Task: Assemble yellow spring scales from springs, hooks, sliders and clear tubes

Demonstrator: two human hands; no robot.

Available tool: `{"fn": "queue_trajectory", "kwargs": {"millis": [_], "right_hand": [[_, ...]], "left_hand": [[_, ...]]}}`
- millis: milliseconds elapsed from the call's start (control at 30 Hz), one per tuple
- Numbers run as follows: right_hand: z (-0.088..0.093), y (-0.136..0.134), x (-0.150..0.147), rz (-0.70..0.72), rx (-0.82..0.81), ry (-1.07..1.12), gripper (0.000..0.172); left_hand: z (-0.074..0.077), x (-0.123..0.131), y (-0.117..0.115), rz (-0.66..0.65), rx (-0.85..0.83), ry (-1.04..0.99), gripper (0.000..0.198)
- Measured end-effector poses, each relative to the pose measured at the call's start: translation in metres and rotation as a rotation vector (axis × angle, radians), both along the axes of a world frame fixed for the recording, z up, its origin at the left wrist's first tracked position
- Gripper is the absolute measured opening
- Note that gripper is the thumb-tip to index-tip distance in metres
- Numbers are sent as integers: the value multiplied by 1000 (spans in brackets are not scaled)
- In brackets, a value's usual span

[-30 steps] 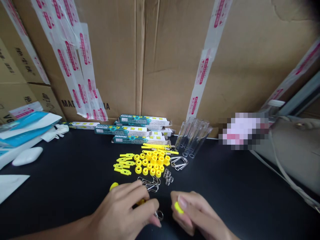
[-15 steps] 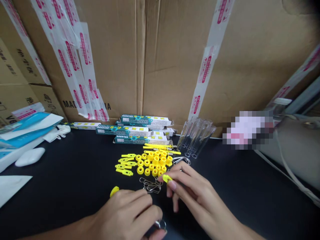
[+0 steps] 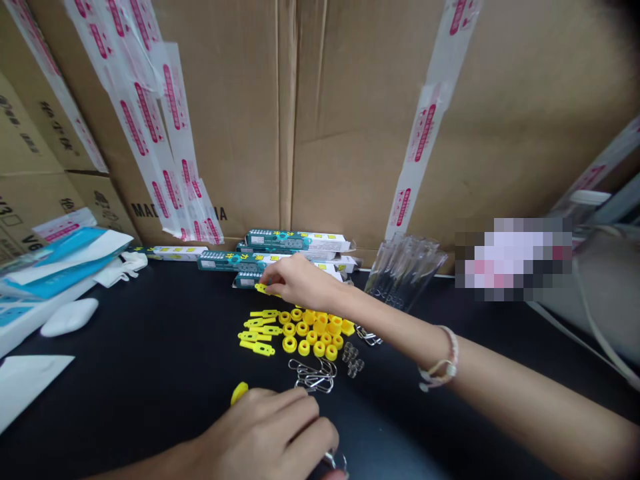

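Note:
My left hand is closed at the bottom around a mostly hidden piece. A yellow end pokes out beyond its knuckles, and a metal ring shows by the thumb. Farther back, my right hand pinches a slotted yellow plastic tab just in front of the cartons. Similar yellow tabs lie stacked in a column below it. Beside them sits a cluster of yellow caps and rings. Wire hooks and small coiled metal parts lie nearer me.
Slim green-and-white cartons lie against the cardboard wall. Clear tubes lean together to their right. At left on the black table are a white earphone case and blue packets. A blurred-out patch covers something at right.
My right hand has gone from beside my left hand up to the cartons, carrying the yellow tab. The coiled metal parts are now uncovered. My left hand keeps its grip.

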State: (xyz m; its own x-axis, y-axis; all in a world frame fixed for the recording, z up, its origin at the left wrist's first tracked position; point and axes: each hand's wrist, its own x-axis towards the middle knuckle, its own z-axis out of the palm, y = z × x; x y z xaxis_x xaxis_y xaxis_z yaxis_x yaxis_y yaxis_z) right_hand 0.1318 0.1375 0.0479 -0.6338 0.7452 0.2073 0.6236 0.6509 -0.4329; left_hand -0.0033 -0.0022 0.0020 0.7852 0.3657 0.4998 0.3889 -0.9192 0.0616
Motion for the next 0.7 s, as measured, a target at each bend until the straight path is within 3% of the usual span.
{"fn": "queue_trajectory", "kwargs": {"millis": [367,567,700], "right_hand": [[-27,-1,-14,-41,-85,-153,26],[-29,-2,-13,-35,-62,-89,23],[-21,-9,-9,-16,1,33,12]], "left_hand": [[-7,0,0,-5,19,-27,22],[-7,2,0,12,47,-65,16],[-3,1,-3,51,92,-158,20]]}}
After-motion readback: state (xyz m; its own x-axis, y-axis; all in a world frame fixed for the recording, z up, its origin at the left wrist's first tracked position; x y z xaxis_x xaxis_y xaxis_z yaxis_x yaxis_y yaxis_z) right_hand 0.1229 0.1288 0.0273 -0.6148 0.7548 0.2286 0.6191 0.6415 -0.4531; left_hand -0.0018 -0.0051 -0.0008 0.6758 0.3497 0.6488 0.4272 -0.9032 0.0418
